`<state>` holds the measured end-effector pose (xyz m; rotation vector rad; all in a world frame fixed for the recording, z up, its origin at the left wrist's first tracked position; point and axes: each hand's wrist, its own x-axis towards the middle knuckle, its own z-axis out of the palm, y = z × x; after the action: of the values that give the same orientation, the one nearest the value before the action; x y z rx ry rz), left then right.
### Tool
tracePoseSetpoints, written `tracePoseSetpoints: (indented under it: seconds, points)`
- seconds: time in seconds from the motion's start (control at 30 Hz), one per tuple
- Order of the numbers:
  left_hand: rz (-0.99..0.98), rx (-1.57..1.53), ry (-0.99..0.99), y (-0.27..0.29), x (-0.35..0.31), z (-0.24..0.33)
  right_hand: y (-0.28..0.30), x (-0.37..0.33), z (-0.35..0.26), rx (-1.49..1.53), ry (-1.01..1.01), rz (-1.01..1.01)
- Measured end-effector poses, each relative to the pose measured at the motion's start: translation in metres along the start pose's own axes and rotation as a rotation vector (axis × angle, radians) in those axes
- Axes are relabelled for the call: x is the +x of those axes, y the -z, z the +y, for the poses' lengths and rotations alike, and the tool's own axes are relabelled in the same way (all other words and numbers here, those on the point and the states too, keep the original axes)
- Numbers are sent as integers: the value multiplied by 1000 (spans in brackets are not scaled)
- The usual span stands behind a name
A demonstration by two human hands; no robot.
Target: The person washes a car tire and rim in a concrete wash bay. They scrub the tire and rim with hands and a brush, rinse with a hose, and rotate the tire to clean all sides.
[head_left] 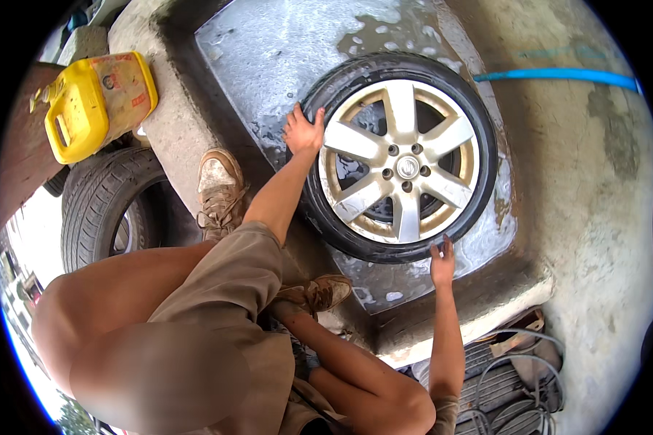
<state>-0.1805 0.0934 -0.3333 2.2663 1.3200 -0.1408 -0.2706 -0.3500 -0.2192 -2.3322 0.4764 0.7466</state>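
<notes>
A wheel [403, 116] with a silver spoked rim and a wet black tyre [360, 248] lies on its side in a concrete trough of soapy water [268, 43]. Brownish grime marks parts of the rim. At the tyre's left side is my left hand [302, 130], fingers spread, touching the rubber. My right hand [441, 264] reaches to the tyre's lower right edge. Its fingers are apart, with the tips at the sidewall, and I cannot tell how firmly they press. The underside of the wheel is hidden.
A yellow jug [87, 109] stands on the left by the trough's concrete rim [170, 101]. Below it leans another tyre [98, 206]. A blue hose [559, 74] comes in from the right. Coiled grey cable [519, 355] lies at lower right. My shoes [221, 181] are beside the trough.
</notes>
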Motion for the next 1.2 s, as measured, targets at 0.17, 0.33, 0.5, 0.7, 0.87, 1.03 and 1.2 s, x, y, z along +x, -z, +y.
tracePoseSetpoints:
  seconds: [0.17,0.33,0.5,0.7,0.87,1.03,1.2]
  points:
    - [-26,90,-78,6,0,9,6,17,-86,-162,-47,-365]
    - [-62,86,-72,-3,5,2,-192,36,-137,-412,92,-110]
    - [-38,31,-73,9,10,3,-236,56,-225,-81,-192,259]
    - [-14,-17,-137,4,13,10,-156,223,-337,4,-18,672]
    - [-133,-143,-57,12,23,14,-182,298,-357,-225,-239,846]
    - [-238,-186,-260,10,89,78,-191,295,-357,-285,-148,855]
    - [-778,-125,-589,-41,162,183,-190,293,-366,-290,-172,815]
